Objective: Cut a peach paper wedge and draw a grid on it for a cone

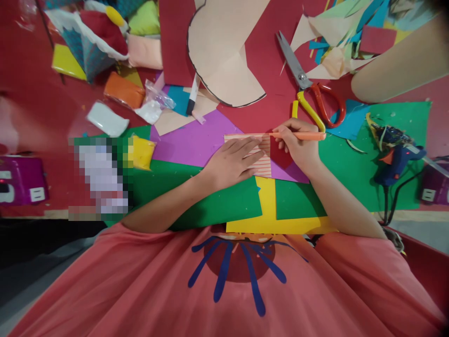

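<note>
A small pale piece of paper with orange-red stripes [264,164] lies in front of me, over purple and green sheets. My left hand [235,158] rests flat on it with fingers stretched out, covering its left part. My right hand [296,142] grips an orange marker [310,136], whose tip touches or hovers at the paper's upper edge; I cannot tell which. Under both is a purple sheet [185,145]. Just beyond my right hand lie scissors [302,80] with one yellow and one red handle, blades spread a little.
A blue glue gun [394,164] with a cable lies at the right. Paper scraps [333,28] are heaped at the far right, near a beige cylinder [403,61]. A large peach cut-out [224,56] is at the back. Wrapped clay packs [124,90] and a capped marker [193,96] lie left.
</note>
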A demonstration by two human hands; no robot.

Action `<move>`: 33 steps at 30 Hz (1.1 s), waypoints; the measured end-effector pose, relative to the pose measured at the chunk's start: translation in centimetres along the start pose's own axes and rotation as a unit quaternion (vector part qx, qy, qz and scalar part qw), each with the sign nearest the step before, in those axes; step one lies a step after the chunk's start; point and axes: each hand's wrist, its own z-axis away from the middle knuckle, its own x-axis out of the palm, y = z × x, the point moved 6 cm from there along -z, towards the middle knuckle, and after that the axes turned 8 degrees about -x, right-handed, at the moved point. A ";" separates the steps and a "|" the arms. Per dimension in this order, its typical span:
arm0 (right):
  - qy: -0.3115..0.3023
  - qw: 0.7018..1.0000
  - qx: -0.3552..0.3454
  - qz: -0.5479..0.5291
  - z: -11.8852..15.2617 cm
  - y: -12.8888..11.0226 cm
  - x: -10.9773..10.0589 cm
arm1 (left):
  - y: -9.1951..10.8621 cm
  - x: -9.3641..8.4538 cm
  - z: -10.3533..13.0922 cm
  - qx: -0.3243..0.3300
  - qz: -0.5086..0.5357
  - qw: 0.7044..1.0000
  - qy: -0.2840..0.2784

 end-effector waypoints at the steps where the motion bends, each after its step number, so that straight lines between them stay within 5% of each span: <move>1: 0.002 1.000 0.000 0.001 0.0 0.0 0.0 | 0.0 -0.1 0.0 0.001 -0.004 1.000 0.003; 33: -0.007 1.000 -0.014 0.016 -0.1 -0.3 0.0 | 0.2 -0.2 -0.1 0.007 -0.018 1.000 0.019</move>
